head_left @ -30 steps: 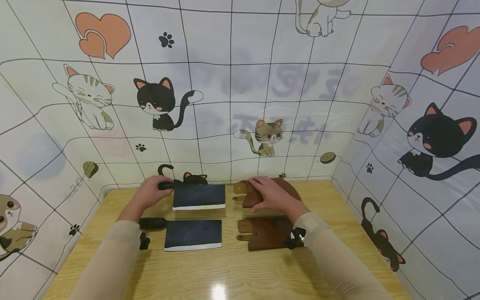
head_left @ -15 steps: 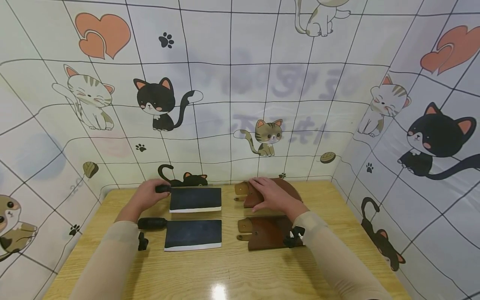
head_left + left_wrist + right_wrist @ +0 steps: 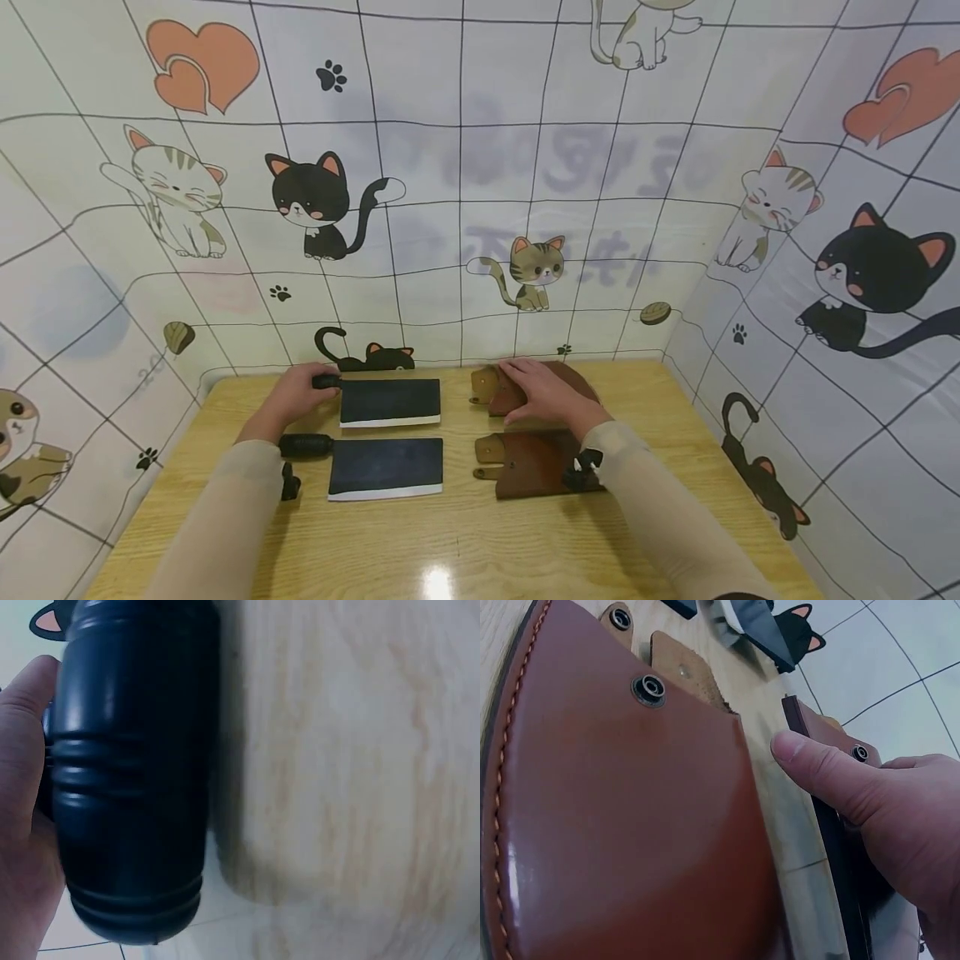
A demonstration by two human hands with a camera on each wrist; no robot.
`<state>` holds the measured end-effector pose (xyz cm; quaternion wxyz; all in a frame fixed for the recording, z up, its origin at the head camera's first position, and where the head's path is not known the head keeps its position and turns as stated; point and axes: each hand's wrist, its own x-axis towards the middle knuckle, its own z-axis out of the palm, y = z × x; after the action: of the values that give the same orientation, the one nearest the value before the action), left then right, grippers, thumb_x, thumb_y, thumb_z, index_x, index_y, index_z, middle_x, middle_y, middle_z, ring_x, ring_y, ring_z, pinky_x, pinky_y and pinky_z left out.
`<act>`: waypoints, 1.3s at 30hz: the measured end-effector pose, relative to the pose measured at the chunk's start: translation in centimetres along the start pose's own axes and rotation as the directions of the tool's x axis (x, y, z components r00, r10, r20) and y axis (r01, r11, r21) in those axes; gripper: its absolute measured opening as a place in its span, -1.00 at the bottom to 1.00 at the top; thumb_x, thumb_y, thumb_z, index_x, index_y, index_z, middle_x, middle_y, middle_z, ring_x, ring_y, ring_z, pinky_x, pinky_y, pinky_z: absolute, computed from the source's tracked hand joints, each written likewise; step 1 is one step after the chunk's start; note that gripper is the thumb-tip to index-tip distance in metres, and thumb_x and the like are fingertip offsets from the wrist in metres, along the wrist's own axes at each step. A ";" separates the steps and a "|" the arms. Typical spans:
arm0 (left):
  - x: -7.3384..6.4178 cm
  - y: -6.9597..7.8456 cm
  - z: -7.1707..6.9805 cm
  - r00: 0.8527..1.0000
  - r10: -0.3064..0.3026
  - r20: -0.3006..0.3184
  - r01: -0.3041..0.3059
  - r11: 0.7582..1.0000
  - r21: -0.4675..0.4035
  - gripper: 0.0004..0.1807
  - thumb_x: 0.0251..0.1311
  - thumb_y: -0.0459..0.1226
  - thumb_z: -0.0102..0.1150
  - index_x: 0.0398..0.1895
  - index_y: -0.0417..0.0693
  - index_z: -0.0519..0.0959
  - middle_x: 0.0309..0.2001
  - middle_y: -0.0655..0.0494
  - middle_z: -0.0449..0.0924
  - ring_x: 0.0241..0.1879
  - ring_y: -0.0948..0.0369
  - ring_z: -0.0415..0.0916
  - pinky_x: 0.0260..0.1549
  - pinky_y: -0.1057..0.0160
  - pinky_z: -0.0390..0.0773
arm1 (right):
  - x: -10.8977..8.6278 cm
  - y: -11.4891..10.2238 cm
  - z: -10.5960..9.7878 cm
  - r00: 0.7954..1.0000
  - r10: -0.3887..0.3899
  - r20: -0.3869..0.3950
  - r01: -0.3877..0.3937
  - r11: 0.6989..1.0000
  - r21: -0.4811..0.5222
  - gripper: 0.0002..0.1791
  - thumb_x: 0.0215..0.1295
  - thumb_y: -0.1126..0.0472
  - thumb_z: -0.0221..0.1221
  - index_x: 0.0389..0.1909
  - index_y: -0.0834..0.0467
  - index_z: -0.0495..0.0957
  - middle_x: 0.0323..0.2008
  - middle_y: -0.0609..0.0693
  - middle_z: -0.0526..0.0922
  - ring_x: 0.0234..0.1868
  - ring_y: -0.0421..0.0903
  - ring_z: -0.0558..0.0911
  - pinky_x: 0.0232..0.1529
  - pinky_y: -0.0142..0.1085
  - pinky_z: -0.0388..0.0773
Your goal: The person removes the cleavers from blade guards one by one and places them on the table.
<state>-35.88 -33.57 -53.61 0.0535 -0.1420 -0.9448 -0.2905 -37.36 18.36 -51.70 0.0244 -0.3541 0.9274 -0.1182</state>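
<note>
Two cleavers with dark blades and ribbed black handles lie one behind the other on the left half of the table. My left hand [image 3: 294, 395] grips the handle of the far cleaver [image 3: 390, 402]. The near cleaver [image 3: 386, 468] lies in front, its handle [image 3: 135, 772] filling much of the left wrist view. On the right are two brown leather sheaths with snap straps. My right hand [image 3: 551, 393] holds the far sheath [image 3: 504, 396] across its width, thumb on the near edge. Under my right wrist lies the near sheath [image 3: 630, 787], partly hidden by the wrist camera in the head view.
The light wooden table [image 3: 457, 550] backs onto a white gridded wall covering [image 3: 420, 292] printed with cats and hearts. More of this covering rises on both sides. A gap of bare wood separates the cleavers from the sheaths.
The far cleaver has come down and slightly left with my left hand, nearer to the other cleaver. My right hand and the far sheath have hardly moved.
</note>
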 end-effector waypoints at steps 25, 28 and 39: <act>0.4 -1.0 1.4 0.999 -0.042 0.030 0.040 0.996 0.077 -0.59 0.40 -0.31 0.47 0.26 -0.25 0.72 0.28 -0.37 0.66 0.28 -0.38 0.58 0.26 -0.39 0.51 | 1.1 0.8 2.2 0.996 0.015 0.084 -0.020 0.998 0.058 0.28 0.27 -0.29 0.56 0.76 0.27 0.13 0.70 0.30 0.19 0.70 0.33 0.16 0.61 0.27 0.18; 0.5 -0.6 1.2 0.996 -0.072 0.053 0.068 0.995 0.069 -0.57 0.43 -0.28 0.45 0.29 -0.24 0.71 0.31 -0.37 0.64 0.29 -0.37 0.57 0.25 -0.38 0.51 | 1.1 1.0 2.3 0.994 0.033 0.108 -0.042 0.996 0.083 0.28 0.28 -0.30 0.55 0.78 0.22 0.10 0.72 0.26 0.17 0.72 0.29 0.15 0.62 0.25 0.17; 0.7 0.2 1.3 0.991 -0.100 0.094 0.093 0.993 0.072 -0.58 0.49 -0.28 0.40 0.32 -0.24 0.68 0.34 -0.38 0.61 0.34 -0.38 0.52 0.28 -0.40 0.48 | 0.9 1.3 2.0 0.991 0.045 0.129 -0.068 0.983 0.173 0.28 0.28 -0.22 0.58 0.77 0.26 0.09 0.72 0.33 0.12 0.72 0.34 0.12 0.60 0.30 0.17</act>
<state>-36.48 -32.50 -54.49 -0.0020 -0.1080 -0.9614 -0.2532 -38.62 18.30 -53.93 0.1170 -0.3307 0.9196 -0.1771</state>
